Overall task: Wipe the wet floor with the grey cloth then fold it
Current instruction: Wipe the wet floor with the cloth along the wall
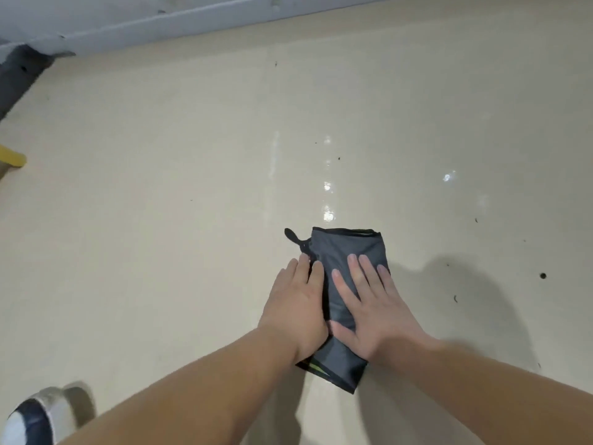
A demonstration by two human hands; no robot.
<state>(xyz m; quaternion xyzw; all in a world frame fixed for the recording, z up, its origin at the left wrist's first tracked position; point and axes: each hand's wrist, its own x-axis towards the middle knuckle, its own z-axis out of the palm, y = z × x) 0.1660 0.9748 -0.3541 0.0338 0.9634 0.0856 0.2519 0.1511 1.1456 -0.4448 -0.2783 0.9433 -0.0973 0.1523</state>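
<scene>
The grey cloth [348,248] lies on the beige floor [160,220] as a folded, narrow rectangle with black trim and a small black loop at its far left corner. My left hand [296,303] rests flat along the cloth's left edge, fingers straight. My right hand [369,306] presses flat on the middle of the cloth with fingers spread. A yellow-green strip shows at the cloth's near end. Shiny wet spots [328,187] glint on the floor just beyond the cloth.
A pale wall and skirting [160,24] run along the far side, with a dark gap [22,72] at the far left. A yellow object [12,157] sits at the left edge. A shoe [35,415] shows at the bottom left. Small dark specks dot the floor.
</scene>
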